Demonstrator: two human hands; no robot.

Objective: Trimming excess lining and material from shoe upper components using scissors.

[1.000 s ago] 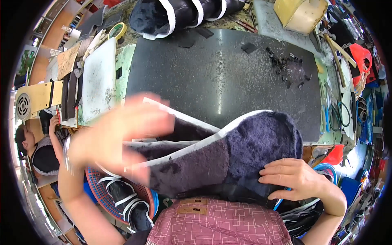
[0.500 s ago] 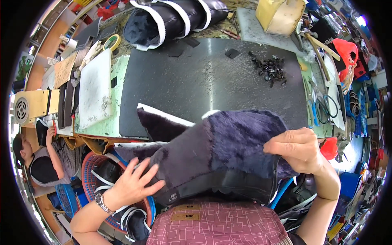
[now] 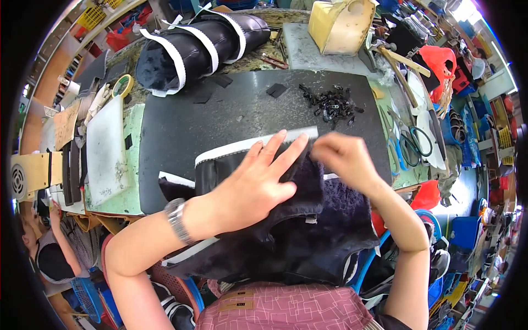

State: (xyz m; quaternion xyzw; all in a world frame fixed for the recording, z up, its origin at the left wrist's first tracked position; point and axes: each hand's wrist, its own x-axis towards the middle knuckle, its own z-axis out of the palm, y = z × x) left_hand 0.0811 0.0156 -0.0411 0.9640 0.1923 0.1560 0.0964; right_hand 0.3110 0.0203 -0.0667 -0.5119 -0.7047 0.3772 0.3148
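Note:
A dark fleece-lined shoe upper [image 3: 308, 231] with white edge tape lies across the near edge of the black work mat [image 3: 181, 126] and hangs toward my lap. My left hand [image 3: 256, 184], a metal watch on its wrist, presses flat on the piece with fingers spread. My right hand [image 3: 344, 157] pinches the piece's top edge beside the white tape strip [image 3: 247, 146], fingers closed on the fabric.
A stack of finished black uppers with white bands [image 3: 192, 47] lies at the back left. Small black metal parts [image 3: 333, 104] are heaped back right. Scissors [image 3: 412, 146], a white board [image 3: 104, 146], a yellow foam block [image 3: 341, 25], a person lower left [image 3: 47, 258].
The fleece-lined piece has been brought up from my lap onto the mat. My left hand moved from below it to press on top; my right hand shifted left to its top edge.

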